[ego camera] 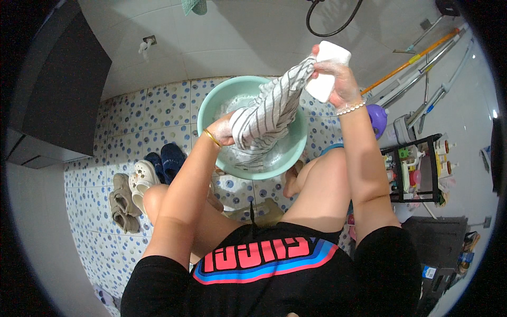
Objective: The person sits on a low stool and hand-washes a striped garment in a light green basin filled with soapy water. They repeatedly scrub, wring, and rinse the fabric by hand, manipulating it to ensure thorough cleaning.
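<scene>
A white cloth with dark stripes [267, 109] stretches between my two hands above a mint-green plastic basin [206, 119]. Soapy water with suds [243, 101] lies in the basin, and the cloth's lower folds hang down into it. My left hand [222, 128] grips the lower left part of the cloth, its fingers hidden under the fabric. Higher up and to the right, beyond the basin's rim, my right hand [342, 81] holds a large white bar of soap [323, 87]. The same fingers pinch the cloth's upper end against it. Lather covers both hands.
Dark blue slippers [172, 160], white clogs [142, 178] and greyish shoes [124, 202] stand on the dotted tile floor at left. At right are a black rack of bottles [416, 170], a purple rounded object [376, 121] and leaning mop poles [416, 59].
</scene>
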`<state>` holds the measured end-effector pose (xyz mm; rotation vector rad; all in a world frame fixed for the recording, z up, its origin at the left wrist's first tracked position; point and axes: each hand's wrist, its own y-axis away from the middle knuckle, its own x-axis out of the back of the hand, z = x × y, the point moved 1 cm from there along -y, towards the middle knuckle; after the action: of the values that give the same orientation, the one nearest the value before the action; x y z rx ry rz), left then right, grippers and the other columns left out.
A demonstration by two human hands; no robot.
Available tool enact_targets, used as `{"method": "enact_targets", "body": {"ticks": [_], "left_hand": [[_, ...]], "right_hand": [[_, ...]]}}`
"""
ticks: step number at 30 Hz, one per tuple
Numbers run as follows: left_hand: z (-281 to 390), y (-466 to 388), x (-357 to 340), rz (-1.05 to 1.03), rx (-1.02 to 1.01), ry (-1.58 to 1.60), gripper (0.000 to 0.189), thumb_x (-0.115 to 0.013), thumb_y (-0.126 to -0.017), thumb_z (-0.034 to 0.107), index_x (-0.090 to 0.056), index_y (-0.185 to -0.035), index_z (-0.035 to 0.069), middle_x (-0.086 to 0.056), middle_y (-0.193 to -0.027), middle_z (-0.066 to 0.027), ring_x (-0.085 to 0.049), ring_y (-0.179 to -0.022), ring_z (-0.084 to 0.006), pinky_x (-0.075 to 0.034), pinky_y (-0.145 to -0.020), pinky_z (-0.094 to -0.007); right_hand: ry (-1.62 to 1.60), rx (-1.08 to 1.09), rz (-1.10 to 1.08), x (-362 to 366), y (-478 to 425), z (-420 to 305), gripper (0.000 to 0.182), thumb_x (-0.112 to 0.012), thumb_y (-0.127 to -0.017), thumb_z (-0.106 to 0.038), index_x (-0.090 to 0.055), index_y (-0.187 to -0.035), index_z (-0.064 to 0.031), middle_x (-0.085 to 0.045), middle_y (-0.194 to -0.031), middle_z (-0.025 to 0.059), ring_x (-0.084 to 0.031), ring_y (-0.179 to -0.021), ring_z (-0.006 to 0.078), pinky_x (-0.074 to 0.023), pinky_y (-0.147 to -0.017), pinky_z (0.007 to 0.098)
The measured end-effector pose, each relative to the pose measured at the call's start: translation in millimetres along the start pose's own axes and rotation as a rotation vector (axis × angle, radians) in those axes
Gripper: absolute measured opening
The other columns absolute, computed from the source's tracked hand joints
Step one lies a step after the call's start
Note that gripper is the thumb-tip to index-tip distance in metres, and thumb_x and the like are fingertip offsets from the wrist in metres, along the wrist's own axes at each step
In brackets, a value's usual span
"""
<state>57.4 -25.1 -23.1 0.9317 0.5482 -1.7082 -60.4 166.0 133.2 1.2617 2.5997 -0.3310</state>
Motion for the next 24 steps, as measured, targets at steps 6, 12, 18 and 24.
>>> {"method": "enact_targets", "body": {"ticks": [6, 12, 18, 24], "left_hand": [[13, -11, 10, 0.12, -0.26, -0.398, 0.028, -0.061, -0.076, 0.012, -0.056, -0.101, 0.002, -0.058, -0.094, -0.0059, -0.055, -0.081, -0.0139, -0.046, -0.069, -0.0261], [-5, -27, -19, 0.263, -0.225, 0.351, 0.05, -0.036, -0.087, 0.041, -0.041, -0.12, 0.004, -0.048, -0.118, -0.0107, -0.048, -0.105, -0.0228, -0.037, -0.092, -0.0336], [-27, -41, -42, 0.074, -0.25, 0.435, 0.064, -0.029, -0.084, 0.056, -0.032, -0.129, 0.011, -0.037, -0.129, -0.0094, -0.036, -0.117, -0.025, -0.029, -0.099, -0.0379], [-29, -54, -35, 0.126, -0.275, 0.378, 0.054, -0.026, -0.085, 0.055, -0.042, -0.116, 0.015, -0.047, -0.112, -0.0079, -0.044, -0.105, -0.0223, -0.037, -0.089, -0.0349]], "right_hand": [[0.023, -0.23, 0.292, 35, -12, 52, 0.013, -0.059, -0.075, -0.014, -0.05, -0.082, -0.0059, -0.052, -0.065, 0.0032, -0.049, -0.049, 0.0112, -0.0424, -0.045, 0.0237], [0.848, 0.332, 0.274, -12, 14, 106, 0.04, -0.066, -0.074, -0.034, -0.044, -0.09, -0.0047, -0.051, -0.079, 0.005, -0.049, -0.071, 0.0142, -0.0422, -0.065, 0.027], [1.137, 0.301, 0.186, -33, -3, 135, 0.055, -0.059, -0.076, -0.037, -0.038, -0.113, -0.0031, -0.047, -0.104, 0.0217, -0.044, -0.098, 0.037, -0.0333, -0.087, 0.0433], [1.16, 0.354, -0.125, -42, 6, 137, 0.036, -0.044, -0.085, -0.018, -0.038, -0.117, -0.0037, -0.043, -0.109, 0.0231, -0.04, -0.105, 0.0367, -0.0328, -0.09, 0.0457]]}}
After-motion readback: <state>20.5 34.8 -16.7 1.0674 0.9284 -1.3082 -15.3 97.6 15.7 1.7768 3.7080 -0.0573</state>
